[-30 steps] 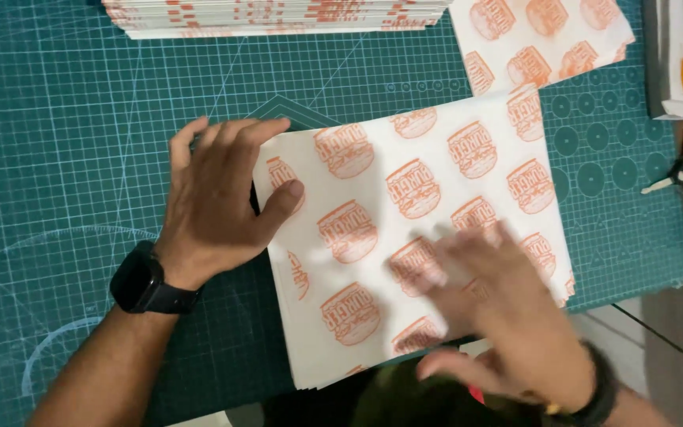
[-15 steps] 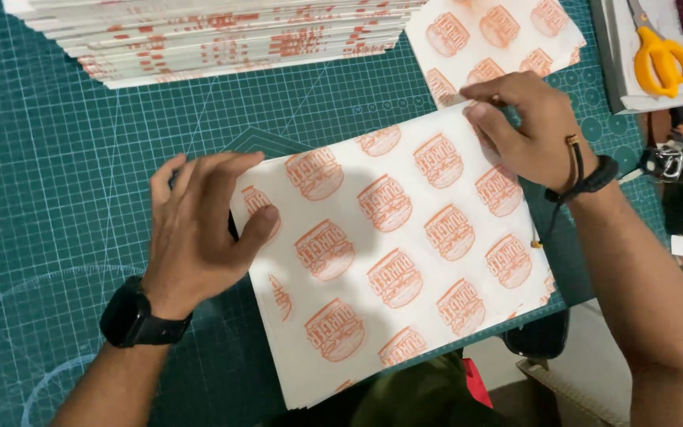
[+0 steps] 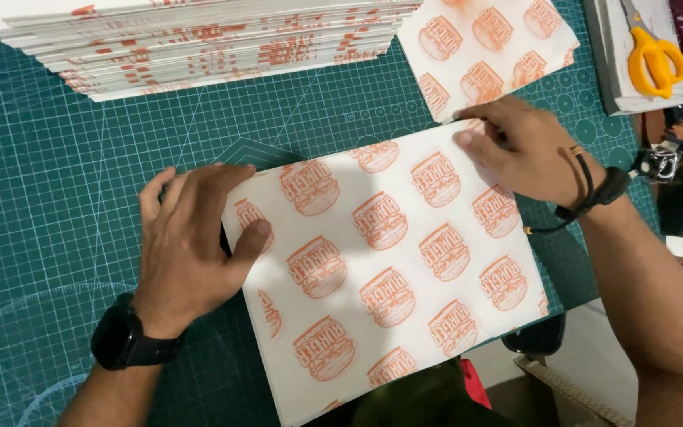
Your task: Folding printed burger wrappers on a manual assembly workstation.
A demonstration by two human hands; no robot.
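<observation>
The printed paper sheet (image 3: 389,269) lies flat on the green cutting mat (image 3: 57,174) between my hands. My left hand (image 3: 191,245) presses its left edge, fingers spread; my right hand (image 3: 527,154) pinches its top right corner.

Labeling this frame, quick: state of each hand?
Left hand: open, flat, pressing the left edge of the printed paper sheet.
Right hand: fingers bent, pinching the sheet's top right corner.
</observation>
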